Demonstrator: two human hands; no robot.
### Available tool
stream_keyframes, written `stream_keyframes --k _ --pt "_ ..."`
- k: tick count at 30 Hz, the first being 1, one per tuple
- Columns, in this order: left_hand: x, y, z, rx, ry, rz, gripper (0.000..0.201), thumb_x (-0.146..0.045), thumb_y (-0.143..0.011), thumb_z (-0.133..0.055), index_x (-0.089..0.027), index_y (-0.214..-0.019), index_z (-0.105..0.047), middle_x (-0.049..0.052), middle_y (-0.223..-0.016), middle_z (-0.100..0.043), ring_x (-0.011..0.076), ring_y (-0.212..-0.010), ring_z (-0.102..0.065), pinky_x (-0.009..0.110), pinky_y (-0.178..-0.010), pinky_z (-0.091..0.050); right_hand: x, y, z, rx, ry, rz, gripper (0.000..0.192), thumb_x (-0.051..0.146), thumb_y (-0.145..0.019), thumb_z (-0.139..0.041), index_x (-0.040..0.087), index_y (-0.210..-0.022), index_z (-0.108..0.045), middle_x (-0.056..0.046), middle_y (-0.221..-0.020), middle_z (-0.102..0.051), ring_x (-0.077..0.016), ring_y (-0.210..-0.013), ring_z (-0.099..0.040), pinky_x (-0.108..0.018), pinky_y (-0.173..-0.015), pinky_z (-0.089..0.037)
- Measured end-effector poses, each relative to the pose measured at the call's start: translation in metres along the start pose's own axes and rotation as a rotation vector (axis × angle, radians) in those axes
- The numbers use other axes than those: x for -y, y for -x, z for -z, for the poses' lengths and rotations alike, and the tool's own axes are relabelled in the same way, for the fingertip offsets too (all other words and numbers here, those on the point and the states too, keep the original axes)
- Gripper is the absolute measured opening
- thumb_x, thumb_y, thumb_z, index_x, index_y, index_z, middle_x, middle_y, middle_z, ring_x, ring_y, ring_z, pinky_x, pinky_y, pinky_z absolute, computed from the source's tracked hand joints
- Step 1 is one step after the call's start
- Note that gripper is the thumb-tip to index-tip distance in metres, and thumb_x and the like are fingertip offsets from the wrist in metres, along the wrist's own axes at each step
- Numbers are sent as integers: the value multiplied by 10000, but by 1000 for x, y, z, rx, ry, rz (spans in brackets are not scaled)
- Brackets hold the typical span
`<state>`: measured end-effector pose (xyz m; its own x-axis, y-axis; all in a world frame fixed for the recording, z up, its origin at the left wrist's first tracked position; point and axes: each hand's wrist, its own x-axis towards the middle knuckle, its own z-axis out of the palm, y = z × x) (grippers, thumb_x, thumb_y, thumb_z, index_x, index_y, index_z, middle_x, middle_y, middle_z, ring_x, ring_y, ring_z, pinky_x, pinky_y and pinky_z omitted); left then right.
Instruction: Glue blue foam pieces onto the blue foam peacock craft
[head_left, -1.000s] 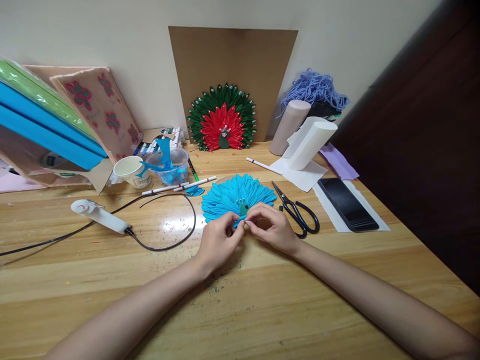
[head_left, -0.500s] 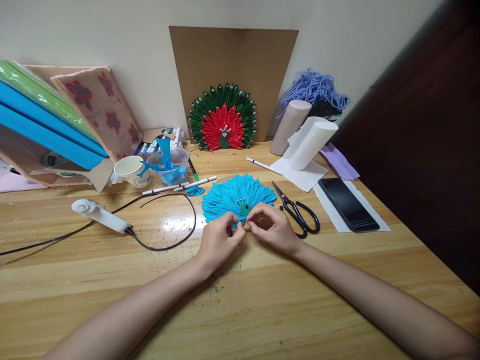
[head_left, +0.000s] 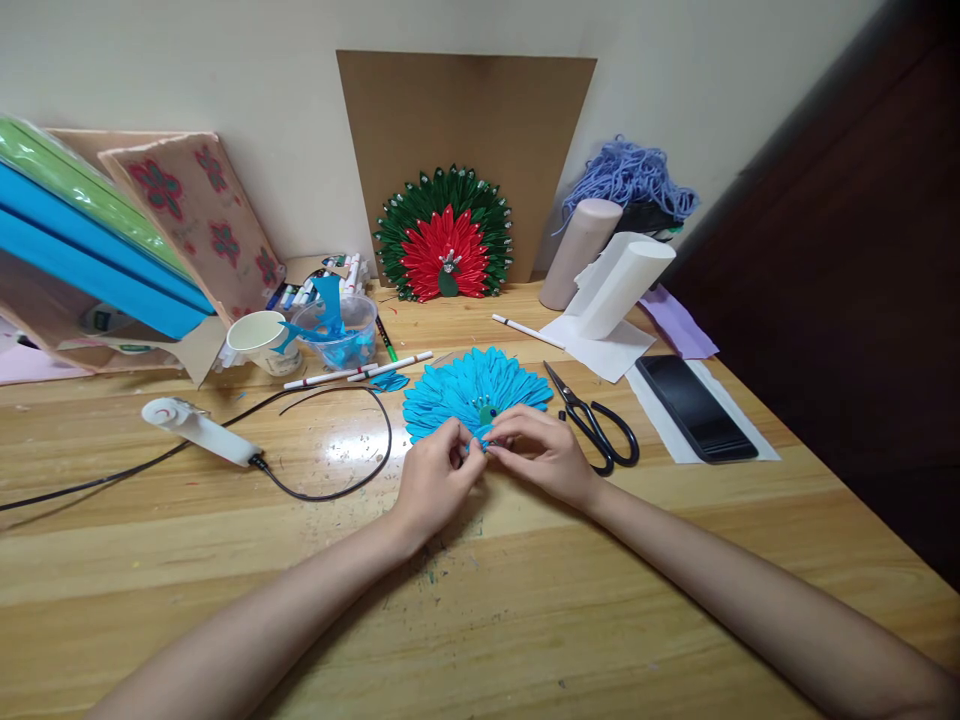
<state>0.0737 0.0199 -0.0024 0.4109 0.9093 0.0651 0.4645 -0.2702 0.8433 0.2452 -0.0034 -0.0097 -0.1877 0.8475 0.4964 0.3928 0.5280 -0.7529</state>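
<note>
Left hand point(head_left: 433, 476) and right hand point(head_left: 541, 456) pinch a small blue piece point(head_left: 478, 441) lying crosswise below the blue fan point(head_left: 474, 390).

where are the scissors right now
In the head view the black scissors lie flat on the wooden table, just right of the blue paper fan, beyond the right hand, with the phone further right.

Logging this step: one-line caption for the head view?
Left hand and right hand pinch a small blue piece at the blue paper peacock fan, beside black scissors.
</note>
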Motion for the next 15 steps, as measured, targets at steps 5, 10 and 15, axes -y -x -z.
stream_keyframes --k 5,10,15 --pt "-1 0 2 21 10 7 211 -303 -854 -421 -192 -679 -459 -25 -592 -540 123 -559 -475 233 -559 -324 -1 1 -1 -26 98 118 176 123 -832 -557 218 -927 -671 -51 -840 -655 -151 -788 -618 -291 -691 -515" --pt "-2 0 3 50 3 -2 259 -315 -879 -391 -192 -663 -466 -19 -599 -549 128 -565 -484 241 -572 -345 2 0 0 -56 126 123 163 141 -826 -585 224 -941 -664 -47 -812 -681 -164 -761 -617 -319 -691 -506" --pt "-4 1 3 45 33 -23 223 -348 -894 -399 -191 -880 -556 -4 -705 -602 128 -607 -525 239 -581 -377 3 -1 0 -79 134 49 86 191 -842 -573 213 -874 -650 -49 -794 -661 -171 -756 -606 -327 -694 -495"
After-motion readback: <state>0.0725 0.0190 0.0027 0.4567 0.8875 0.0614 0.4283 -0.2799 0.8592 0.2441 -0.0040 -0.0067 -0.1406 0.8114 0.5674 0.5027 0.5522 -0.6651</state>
